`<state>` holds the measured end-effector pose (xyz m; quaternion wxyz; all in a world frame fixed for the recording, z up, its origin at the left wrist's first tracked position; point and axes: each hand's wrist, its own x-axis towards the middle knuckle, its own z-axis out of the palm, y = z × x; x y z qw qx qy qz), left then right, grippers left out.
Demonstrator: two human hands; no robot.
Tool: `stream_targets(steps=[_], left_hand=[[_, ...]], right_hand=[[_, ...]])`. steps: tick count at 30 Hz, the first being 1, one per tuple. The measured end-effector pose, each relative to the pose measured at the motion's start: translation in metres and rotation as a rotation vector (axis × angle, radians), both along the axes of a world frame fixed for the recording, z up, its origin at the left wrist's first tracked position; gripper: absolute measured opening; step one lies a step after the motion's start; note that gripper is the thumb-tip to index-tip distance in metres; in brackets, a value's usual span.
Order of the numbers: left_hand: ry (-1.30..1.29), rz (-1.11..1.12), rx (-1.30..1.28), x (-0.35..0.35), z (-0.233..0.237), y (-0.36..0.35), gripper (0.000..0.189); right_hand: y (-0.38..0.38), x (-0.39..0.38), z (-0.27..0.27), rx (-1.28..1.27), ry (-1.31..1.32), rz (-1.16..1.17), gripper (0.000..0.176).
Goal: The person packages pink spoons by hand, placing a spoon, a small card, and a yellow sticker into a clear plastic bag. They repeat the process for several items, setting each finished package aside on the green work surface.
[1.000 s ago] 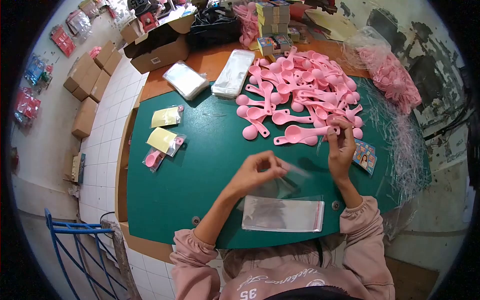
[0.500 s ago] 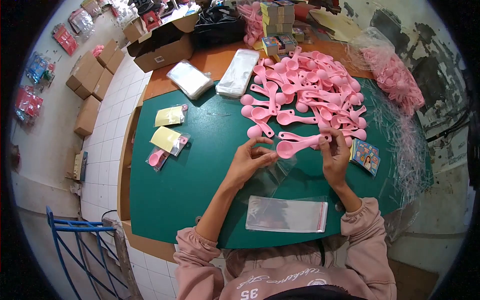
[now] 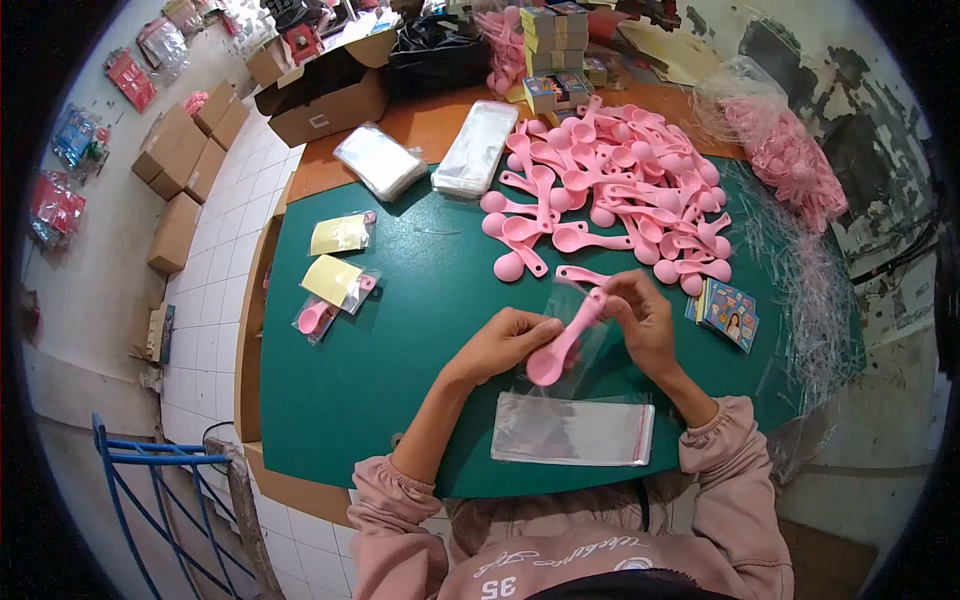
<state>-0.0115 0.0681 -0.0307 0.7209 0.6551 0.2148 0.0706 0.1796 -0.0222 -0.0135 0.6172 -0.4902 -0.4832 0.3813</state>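
A pink measuring spoon (image 3: pixel 572 334) slants bowl-down across a clear plastic bag (image 3: pixel 598 352) in the middle of the work area. My left hand (image 3: pixel 505 343) pinches the bag, its thumb beside the spoon's bowl. At the upper end of the spoon's handle, the fingers of my right hand (image 3: pixel 645 322) are closed on it. Just beyond my hands lies another pink spoon (image 3: pixel 582 275), partly hidden by the bag and my right hand. Nearer my body, a stack of flat clear bags (image 3: pixel 573 432) rests on the green tabletop (image 3: pixel 350 410).
A big heap of pink spoons (image 3: pixel 640 185) covers the back right. Printed cards (image 3: pixel 730 312) lie at the right. Packed bags with yellow cards (image 3: pixel 338 280) are at the left. Two bag stacks (image 3: pixel 380 160) and an opened cardboard box (image 3: pixel 325 100) stand behind.
My right hand has turned the spoon from nearly level to bowl-down and brought it over the bag. My left hand has moved slightly toward my body, fingers now closed on the bag.
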Motion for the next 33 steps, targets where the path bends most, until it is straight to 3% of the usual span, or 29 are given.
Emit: stream_targets(steps=[2,3,5,6,8,10,11,13,15,18,22,24,26,28,31,33], left_hand=[[-0.084,0.159,-0.179,0.003,0.021,-0.009,0.035],[-0.085,0.154,-0.181,0.003,0.024,-0.011,0.035],[-0.123,0.203,-0.156,0.001,0.028,-0.009,0.037],[-0.176,0.168,-0.028,-0.001,0.015,-0.004,0.038],[-0.158,0.211,-0.134,-0.002,0.030,-0.005,0.038],[-0.152,0.260,-0.246,-0.004,0.034,-0.002,0.039],[-0.155,0.265,-0.246,-0.005,0.036,-0.001,0.039],[-0.095,0.312,-0.223,-0.004,0.042,-0.002,0.039],[-0.140,0.312,-0.216,-0.002,0.037,-0.001,0.038],[-0.181,0.296,-0.201,-0.002,0.028,0.003,0.037],[-0.122,0.226,-0.181,-0.003,0.038,0.014,0.035],[-0.077,0.190,-0.129,-0.003,0.049,0.020,0.035],[-0.028,0.143,-0.081,0.000,0.049,0.019,0.035],[-0.072,0.092,-0.051,0.005,0.044,0.019,0.034],[-0.052,0.125,0.012,0.009,0.045,0.014,0.032],[0.008,0.151,0.051,0.008,0.044,0.016,0.032]], right_hand=[[-0.004,-0.002,0.007,0.062,-0.212,0.191,0.037],[-0.005,-0.004,0.011,0.059,-0.214,0.186,0.037],[-0.005,-0.009,0.019,0.177,-0.541,0.265,0.050],[-0.008,-0.004,0.017,0.146,-0.470,0.295,0.043],[-0.015,0.025,0.050,-0.006,-0.674,0.270,0.038],[-0.039,0.068,0.065,-0.243,-0.731,-0.065,0.037],[-0.050,0.094,0.061,-0.275,-0.853,-0.284,0.039],[-0.079,0.128,0.030,-0.651,-1.218,-0.778,0.041],[-0.085,0.141,0.032,-0.835,-1.027,-0.641,0.040],[-0.090,0.149,0.022,-0.618,-1.074,-0.753,0.036],[-0.082,0.155,0.027,-0.615,-1.252,-0.835,0.033],[-0.076,0.163,0.031,-0.257,-1.395,-0.852,0.031],[-0.050,0.115,0.075,-0.296,-0.885,-0.592,0.025],[-0.021,0.084,0.072,-0.129,-0.556,-0.330,0.018],[0.004,0.042,0.065,-0.100,-0.518,-0.133,0.021],[0.006,0.021,0.076,-0.381,-0.524,0.046,0.014]])
